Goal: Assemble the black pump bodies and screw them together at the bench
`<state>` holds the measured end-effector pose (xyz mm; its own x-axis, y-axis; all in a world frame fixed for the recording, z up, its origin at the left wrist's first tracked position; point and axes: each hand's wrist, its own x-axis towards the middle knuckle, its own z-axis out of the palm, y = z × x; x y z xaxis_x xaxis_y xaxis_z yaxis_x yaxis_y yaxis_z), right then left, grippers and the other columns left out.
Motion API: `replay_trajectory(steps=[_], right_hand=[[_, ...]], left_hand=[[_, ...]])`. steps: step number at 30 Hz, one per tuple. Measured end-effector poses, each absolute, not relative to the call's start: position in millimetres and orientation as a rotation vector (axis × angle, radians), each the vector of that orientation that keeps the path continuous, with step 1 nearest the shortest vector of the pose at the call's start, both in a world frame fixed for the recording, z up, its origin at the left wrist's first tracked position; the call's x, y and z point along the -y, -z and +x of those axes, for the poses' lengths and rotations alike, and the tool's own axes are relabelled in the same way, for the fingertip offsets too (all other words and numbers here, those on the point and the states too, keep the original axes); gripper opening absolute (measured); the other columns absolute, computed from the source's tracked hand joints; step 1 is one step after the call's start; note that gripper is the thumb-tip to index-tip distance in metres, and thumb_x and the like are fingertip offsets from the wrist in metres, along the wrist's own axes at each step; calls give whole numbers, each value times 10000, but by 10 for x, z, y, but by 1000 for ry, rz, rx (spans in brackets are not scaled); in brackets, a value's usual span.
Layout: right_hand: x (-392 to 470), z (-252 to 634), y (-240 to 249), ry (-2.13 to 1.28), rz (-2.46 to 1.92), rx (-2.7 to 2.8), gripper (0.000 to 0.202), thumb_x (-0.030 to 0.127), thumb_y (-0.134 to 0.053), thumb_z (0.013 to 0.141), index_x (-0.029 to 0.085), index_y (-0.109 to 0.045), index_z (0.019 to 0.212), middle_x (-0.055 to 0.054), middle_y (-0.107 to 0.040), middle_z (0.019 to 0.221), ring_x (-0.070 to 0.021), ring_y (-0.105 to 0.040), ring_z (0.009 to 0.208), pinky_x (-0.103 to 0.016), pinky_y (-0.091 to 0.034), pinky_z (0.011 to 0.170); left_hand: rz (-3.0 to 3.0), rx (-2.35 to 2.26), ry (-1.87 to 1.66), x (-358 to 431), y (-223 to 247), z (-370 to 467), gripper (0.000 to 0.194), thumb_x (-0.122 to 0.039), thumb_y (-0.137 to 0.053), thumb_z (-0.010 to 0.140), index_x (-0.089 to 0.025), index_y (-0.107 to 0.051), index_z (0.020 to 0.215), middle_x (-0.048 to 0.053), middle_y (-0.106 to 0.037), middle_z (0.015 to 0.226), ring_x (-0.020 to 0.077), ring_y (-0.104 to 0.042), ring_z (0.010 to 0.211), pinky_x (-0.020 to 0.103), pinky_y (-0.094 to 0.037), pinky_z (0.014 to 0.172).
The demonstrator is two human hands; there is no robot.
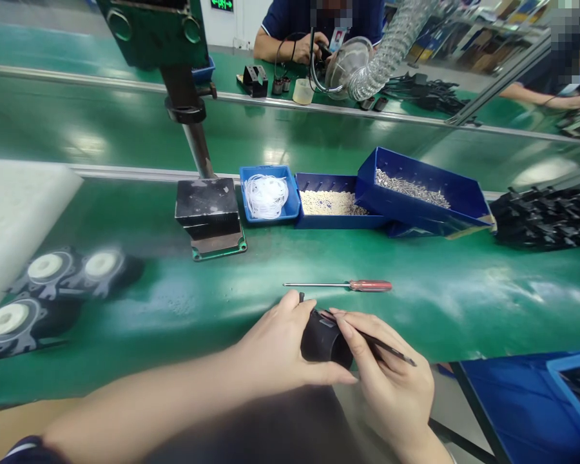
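A black cylindrical part (319, 343) is clasped from the left by the left hand (281, 345); just right of it, a slim dark tool (396, 352) is pinched by the right hand (391, 377).

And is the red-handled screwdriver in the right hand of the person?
No, the screwdriver lies on the green bench, apart from the right hand.

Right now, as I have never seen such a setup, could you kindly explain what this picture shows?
No robot appears here; the picture comes from a head-worn camera looking forward and down at bare-handed work. The left hand grips a black cylindrical part, and the right hand holds a slim dark tool beside it. On the green workbench lie a red-handled screwdriver and blue bins of white looped strands, small cream pieces and metal screws.
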<state>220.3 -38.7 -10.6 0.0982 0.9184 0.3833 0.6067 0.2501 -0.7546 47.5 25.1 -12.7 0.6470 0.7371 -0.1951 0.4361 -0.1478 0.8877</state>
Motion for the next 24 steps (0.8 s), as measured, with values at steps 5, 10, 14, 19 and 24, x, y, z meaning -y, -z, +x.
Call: replay_trajectory(steps=[5,10,14,19,24], right_hand=[[334,2217,138,-469,-1409,1592,212,60,-632,869,226,-730,957,-37,-749,945,-213,-704,865,-347,-585,779],[347,2239,195,-502,-1395,1545,221,50,-632,868,222,-727,969,-42,-745,958,-218,-698,885,-361,-577,792],[397,2228,155,-470,-1456,1568,220,42,-631,869,215,-721,971,-45,-733,968,-209,-688,889,-349,-564,795],[461,2183,73,-419,-1480,1635,243,31,-617,875,215,-700,1011,-41,-721,979,-198,-684,899,-331,-556,801],[476,2167,61,-417,-1502,1645,243,36,-616,881,214,-696,1028,-40,-717,996,-183,-679,911,-315,-549,810]], left_hand=[[1746,-910,-336,-296,114,445,724,-726,-739,614,-240,-626,1139,0,-455,875,208,-548,792,321,-480,674],[1755,-932,-299,-307,138,441,764,-762,-720,602,-245,-622,1155,9,-456,902,217,-559,794,348,-484,695],[1775,-925,-287,-295,139,449,786,-792,-697,597,-248,-618,1160,10,-466,905,216,-565,790,343,-481,683],[1818,-923,-304,-268,163,470,795,-808,-681,596,-224,-623,1132,22,-493,919,228,-578,817,342,-484,688],[1843,-927,-301,-261,186,488,836,-822,-674,586,-214,-617,1159,40,-510,956,239,-592,830,355,-498,696]])
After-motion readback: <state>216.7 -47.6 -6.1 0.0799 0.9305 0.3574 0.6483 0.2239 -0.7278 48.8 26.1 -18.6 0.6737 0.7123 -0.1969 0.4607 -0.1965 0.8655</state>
